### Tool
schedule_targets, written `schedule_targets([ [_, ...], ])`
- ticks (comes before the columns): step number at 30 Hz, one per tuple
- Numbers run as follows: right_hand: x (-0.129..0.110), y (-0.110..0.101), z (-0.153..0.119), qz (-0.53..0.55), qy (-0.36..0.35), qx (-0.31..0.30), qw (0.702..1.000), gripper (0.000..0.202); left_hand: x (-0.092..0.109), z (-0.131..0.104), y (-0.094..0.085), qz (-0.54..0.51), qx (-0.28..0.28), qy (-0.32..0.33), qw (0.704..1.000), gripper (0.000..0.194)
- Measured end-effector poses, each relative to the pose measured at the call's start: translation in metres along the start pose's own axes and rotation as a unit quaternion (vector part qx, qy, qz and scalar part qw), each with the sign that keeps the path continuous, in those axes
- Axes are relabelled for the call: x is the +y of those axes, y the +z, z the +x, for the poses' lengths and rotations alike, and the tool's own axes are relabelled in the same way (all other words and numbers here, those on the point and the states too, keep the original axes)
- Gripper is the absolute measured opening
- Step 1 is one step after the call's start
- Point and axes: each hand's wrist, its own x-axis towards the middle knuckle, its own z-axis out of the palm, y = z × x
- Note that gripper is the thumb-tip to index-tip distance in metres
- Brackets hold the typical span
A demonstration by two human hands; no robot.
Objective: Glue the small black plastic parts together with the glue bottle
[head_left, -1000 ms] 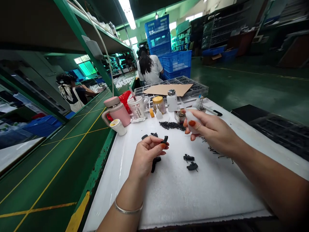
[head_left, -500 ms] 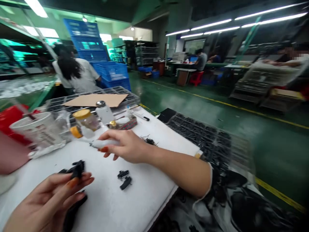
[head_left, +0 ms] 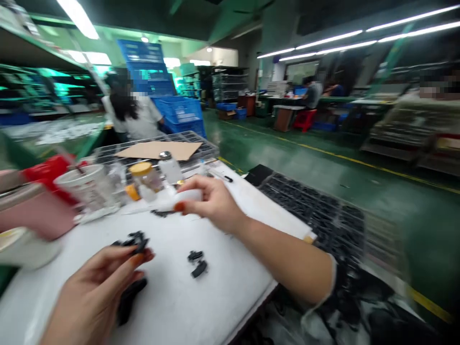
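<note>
My left hand [head_left: 97, 282] pinches a small black part [head_left: 139, 241] between thumb and fingers, above the white tabletop [head_left: 168, 297]. Below that hand, a longer black piece [head_left: 129, 299] is partly hidden. My right hand [head_left: 210, 201] is closed round a white bottle [head_left: 189, 195] whose thin tip points left, near some small dark bits [head_left: 161, 212] on the table. Two loose black parts [head_left: 197, 263] lie between the hands, closer to the front.
Behind my hands stand a yellow-lidded jar [head_left: 142, 175], a metal-topped bottle [head_left: 169, 167] and a white tub [head_left: 86, 189]. A pink container [head_left: 39, 211] is at left. Divided trays of black parts [head_left: 309, 201] sit at right. A person in white [head_left: 138, 117] sits beyond.
The whole view has shifted, with the scene sliding right. My right hand has lifted off slightly to the right with the white bottle. My left hand still pinches the black part.
</note>
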Motion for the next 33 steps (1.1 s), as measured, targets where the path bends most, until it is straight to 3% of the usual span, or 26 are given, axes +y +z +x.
schedule_targets([
  [3,-0.006,0.0,-0.002,0.005,-0.033,0.035,0.999,0.031,0.014,-0.017,0.003,0.014,-0.041,0.006,0.999,0.041],
  [9,-0.006,0.002,-0.011,-0.032,-0.05,0.017,0.998,0.019,0.019,-0.013,0.01,0.037,-0.087,0.044,0.995,0.025],
  [33,0.007,0.01,-0.012,-0.147,-0.047,0.005,0.988,0.012,0.019,-0.017,0.01,0.028,-0.107,0.058,0.992,0.018],
])
